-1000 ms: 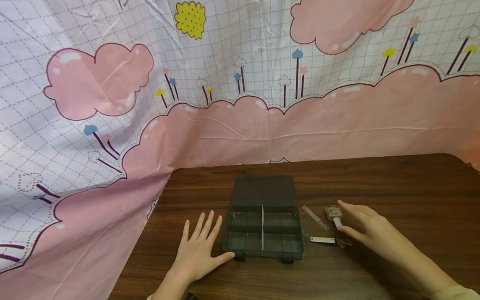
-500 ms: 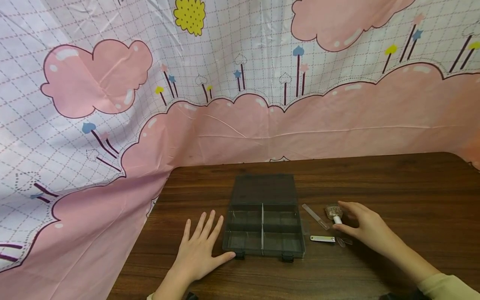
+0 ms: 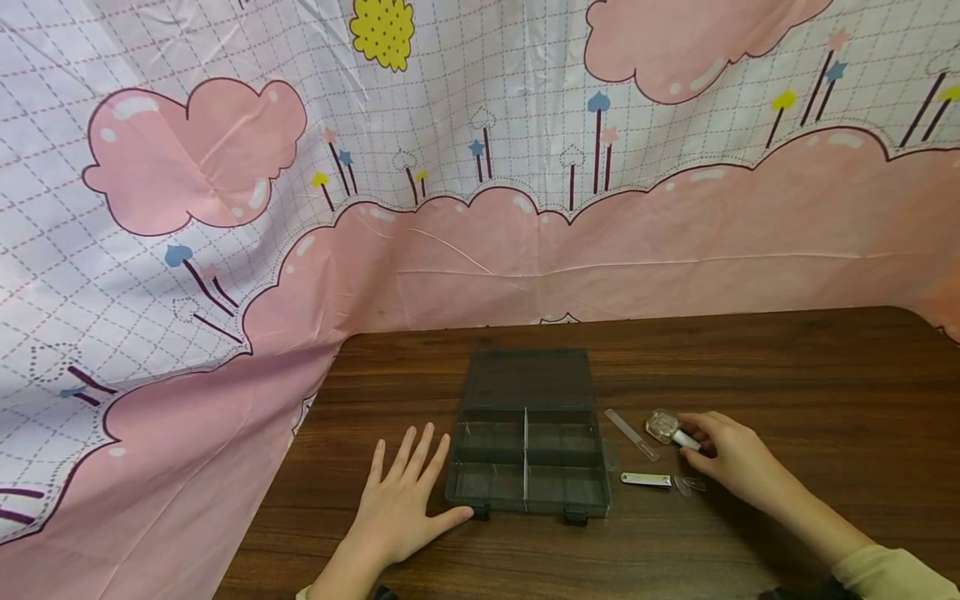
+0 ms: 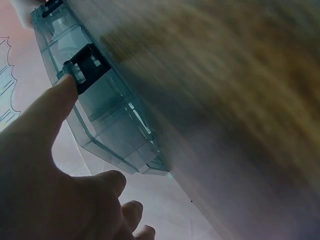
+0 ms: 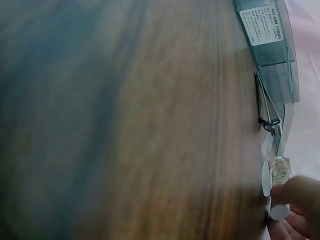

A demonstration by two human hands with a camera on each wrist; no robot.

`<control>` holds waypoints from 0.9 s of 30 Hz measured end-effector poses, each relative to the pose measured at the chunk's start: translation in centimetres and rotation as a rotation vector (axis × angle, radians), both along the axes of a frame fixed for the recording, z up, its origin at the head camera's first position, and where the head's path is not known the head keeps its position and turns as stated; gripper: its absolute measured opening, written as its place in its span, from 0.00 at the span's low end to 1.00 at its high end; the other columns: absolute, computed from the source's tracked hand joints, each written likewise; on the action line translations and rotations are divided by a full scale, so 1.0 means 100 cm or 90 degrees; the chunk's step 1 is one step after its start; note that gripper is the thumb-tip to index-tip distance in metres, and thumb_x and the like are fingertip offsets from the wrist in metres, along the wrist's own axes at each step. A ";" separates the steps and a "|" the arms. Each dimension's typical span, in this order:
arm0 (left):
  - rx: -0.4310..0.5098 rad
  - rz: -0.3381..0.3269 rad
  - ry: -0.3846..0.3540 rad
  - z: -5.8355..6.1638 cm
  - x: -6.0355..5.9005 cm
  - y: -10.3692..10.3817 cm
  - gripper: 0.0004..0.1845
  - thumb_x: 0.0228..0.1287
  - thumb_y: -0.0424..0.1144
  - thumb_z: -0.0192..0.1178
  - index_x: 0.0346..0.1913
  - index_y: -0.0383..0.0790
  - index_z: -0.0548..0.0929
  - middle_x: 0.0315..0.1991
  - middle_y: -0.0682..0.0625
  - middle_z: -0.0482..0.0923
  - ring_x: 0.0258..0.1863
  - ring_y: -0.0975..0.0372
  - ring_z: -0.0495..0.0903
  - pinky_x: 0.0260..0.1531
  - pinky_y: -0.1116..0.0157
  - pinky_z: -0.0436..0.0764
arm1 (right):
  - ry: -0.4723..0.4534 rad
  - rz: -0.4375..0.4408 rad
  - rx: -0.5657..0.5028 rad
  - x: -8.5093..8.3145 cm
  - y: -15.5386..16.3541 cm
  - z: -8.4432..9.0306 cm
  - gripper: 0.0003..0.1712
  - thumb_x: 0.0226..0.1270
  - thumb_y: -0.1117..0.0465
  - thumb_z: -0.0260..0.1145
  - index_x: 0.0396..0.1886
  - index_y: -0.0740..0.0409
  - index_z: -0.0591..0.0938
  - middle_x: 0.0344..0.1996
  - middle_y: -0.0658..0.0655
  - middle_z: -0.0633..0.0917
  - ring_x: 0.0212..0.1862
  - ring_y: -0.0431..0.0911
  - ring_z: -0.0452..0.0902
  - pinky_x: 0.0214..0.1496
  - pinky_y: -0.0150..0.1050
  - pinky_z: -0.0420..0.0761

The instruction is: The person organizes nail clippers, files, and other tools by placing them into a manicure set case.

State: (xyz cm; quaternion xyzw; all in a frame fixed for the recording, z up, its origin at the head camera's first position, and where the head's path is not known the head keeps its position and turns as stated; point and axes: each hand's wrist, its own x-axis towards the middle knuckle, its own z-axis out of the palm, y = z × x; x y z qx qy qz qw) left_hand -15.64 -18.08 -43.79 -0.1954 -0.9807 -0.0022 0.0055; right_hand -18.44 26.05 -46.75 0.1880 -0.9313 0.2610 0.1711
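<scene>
Left hand [image 3: 401, 504] lies flat and open on the counter [image 3: 787, 367], thumb bracing the compartment box [image 3: 527, 454] latch, while right hand [image 3: 731, 458] pinches the nail polish bottle [image 3: 666, 427] cap.

A dark wooden table [image 3: 787, 367] fills the lower right of the frame. Behind it and down the left side hangs a glossy plastic backdrop [image 3: 225, 167], gridded white up top with pink clouds, a yellow blob and little stalked stars, solid pink below.
</scene>
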 end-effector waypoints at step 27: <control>0.006 -0.004 -0.013 -0.002 0.000 0.002 0.50 0.57 0.79 0.36 0.77 0.54 0.48 0.76 0.51 0.35 0.74 0.55 0.33 0.66 0.43 0.26 | -0.020 -0.032 -0.012 -0.002 0.000 0.003 0.16 0.55 0.69 0.72 0.44 0.68 0.83 0.33 0.54 0.83 0.33 0.48 0.79 0.31 0.41 0.81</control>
